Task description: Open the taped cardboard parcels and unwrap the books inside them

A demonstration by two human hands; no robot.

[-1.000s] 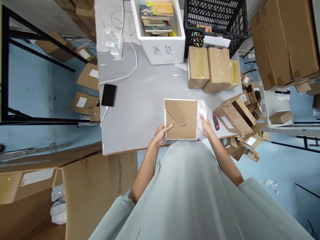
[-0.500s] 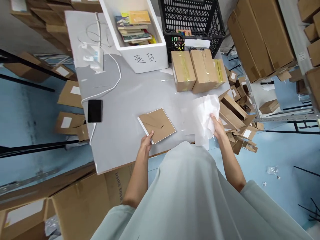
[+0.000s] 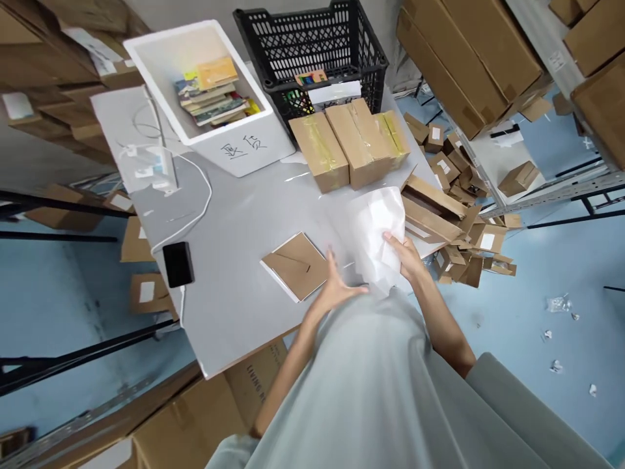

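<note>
My right hand (image 3: 407, 255) grips a crumpled sheet of thin white wrapping (image 3: 378, 228) near the right side of the table, thumb on top. My left hand (image 3: 336, 283) is open, its thumb and fingers spread towards the wrapping, with nothing in it. Just left of that hand lies a flat brown cardboard-faced square with white edges (image 3: 297, 266), with a diagonal crease and a small dark slit on its face. Whether it is a frame or a backed card I cannot tell.
Closed cartons (image 3: 319, 153) stand behind the wrapping, beside an open carton (image 3: 432, 208). Farther back are a white foam box (image 3: 254, 143) holding books and a black plastic crate (image 3: 312, 39). A phone (image 3: 178, 264) and a power strip (image 3: 159, 170) lie on the left.
My left hand has let go of the brown square and moved right, towards the wrapping. The square now lies on the table. My right hand still holds the wrapping; the view has turned.
</note>
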